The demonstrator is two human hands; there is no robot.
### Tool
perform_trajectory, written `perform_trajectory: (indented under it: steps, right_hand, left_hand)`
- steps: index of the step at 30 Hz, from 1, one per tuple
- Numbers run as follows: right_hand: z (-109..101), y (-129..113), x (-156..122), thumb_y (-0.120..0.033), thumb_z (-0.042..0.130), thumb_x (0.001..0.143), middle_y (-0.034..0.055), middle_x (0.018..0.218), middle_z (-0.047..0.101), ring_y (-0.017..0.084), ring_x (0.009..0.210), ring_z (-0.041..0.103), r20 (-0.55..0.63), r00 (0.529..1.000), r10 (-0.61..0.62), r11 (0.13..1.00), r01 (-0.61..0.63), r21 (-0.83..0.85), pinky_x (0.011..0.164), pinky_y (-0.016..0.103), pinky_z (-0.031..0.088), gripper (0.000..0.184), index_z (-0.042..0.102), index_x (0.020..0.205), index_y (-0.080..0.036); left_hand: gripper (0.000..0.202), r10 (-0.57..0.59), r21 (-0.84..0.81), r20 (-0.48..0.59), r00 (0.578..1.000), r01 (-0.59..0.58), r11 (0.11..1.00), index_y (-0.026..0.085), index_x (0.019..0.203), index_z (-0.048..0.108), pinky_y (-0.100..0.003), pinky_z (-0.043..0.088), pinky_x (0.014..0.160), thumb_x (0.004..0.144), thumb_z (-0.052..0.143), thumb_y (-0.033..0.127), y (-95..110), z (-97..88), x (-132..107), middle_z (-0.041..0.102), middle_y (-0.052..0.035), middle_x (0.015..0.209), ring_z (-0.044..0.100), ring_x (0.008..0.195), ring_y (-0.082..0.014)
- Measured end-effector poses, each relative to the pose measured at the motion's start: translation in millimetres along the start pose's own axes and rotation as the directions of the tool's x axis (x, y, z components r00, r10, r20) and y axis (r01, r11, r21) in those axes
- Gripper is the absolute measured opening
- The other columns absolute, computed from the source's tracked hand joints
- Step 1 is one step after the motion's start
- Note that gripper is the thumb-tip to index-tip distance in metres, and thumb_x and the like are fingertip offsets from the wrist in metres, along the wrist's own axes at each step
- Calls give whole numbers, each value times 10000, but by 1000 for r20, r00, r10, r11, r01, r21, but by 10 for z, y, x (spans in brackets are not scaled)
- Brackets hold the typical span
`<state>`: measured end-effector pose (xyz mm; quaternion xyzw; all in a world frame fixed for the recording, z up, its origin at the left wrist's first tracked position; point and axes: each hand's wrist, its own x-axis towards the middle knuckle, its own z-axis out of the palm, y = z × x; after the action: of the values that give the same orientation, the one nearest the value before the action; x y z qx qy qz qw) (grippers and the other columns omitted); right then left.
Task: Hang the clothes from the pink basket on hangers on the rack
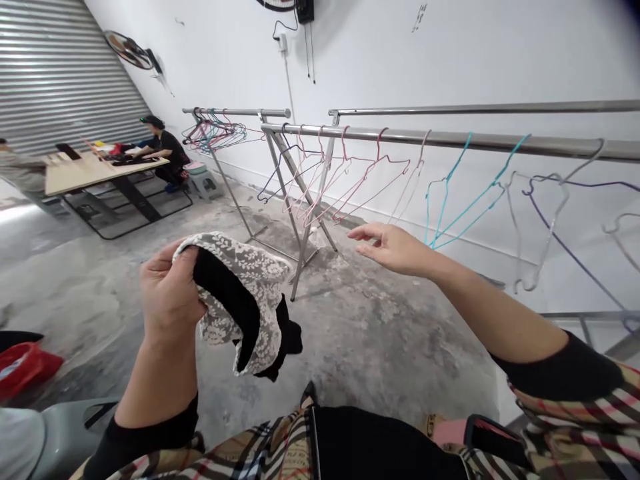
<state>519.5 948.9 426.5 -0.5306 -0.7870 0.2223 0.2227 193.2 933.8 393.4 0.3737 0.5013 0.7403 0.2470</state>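
Observation:
My left hand (170, 287) is closed on the upper edge of a black garment with white floral lace (245, 267). The cloth hangs in folds to the right of the hand, its black end lowest. What kind of garment it is, I cannot tell. My right hand (387, 248) holds nothing and reaches forward with its fingers stretched out and thumb apart. Beyond it, pink and red wire hangers (367, 181) and turquoise hangers (445, 193) hang from a metal rail (415, 138). No hanger is plainly touched.
A second rack holds bunched hangers (220, 137) at the back left. Two people sit at a table (85, 172) there, one a person in black (167, 150). A grey stool (65, 433) and a red bag (30, 367) are at lower left. Rack legs (300, 267) stand ahead.

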Motion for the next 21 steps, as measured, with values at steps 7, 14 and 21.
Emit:
perform_trajectory:
  steps: [7, 14, 21]
  right_hand:
    - [-24, 108, 1316, -255, 526, 879, 144, 1174, 649, 313, 1130, 540, -233, 960, -153, 882, 26, -471, 979, 454, 401, 325, 668, 1156, -164]
    - [59, 132, 2871, -298, 486, 910, 173, 1317, 531, 337, 1212, 437, -403, 891, -208, 726, -135, -674, 994, 463, 327, 434, 537, 1302, -120]
    - [218, 170, 4036, -369, 554, 881, 208, 1364, 486, 405, 1267, 354, -454, 869, -198, 655, -228, -721, 1008, 550, 239, 555, 462, 1367, -117]
  left_hand:
    - [167, -155, -49, 88, 984, 159, 986, 203, 736, 732, -215, 473, 465, 593, 746, 288, -266, -107, 345, 677, 30, 565, 591, 488, -128]
    - [151, -240, 68, 353, 905, 231, 971, 312, 703, 783, -306, 525, 496, 634, 750, 442, -550, -247, 818, 730, -13, 639, 663, 556, -233]
    - [199, -350, 226, 236, 906, 300, 927, 391, 630, 760, -419, 508, 425, 558, 690, 563, -732, -249, 1118, 762, -44, 729, 715, 720, -408]
